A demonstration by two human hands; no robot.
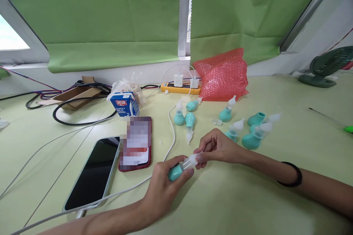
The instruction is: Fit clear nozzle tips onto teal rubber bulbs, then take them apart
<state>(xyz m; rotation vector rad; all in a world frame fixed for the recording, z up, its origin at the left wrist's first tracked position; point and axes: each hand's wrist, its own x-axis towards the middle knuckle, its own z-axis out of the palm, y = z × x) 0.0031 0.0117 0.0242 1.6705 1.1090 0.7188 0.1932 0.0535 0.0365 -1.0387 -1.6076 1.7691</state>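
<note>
My left hand (162, 183) is wrapped round the teal bulb of a nasal aspirator (175, 172), whose clear tube points up to the right. At the tube's far end, the fingers of my right hand (212, 150) pinch its whitish soft tip (194, 159). Beyond my hands, more teal aspirators with pale tips lie or stand about, among them an upright one (179, 117), one with its tip toward me (190, 121) and one farther right (225, 114). Right of my right wrist are another aspirator (252, 140) and a bulb with an open neck (256, 118).
A white cable (173, 132) runs across the table past two phones (93, 172). Behind stand a milk carton (125, 104), a yellow power strip (171, 88) and a red bubble-wrap bag (223, 77). At right are a screwdriver (328, 116) and a green fan (328, 64).
</note>
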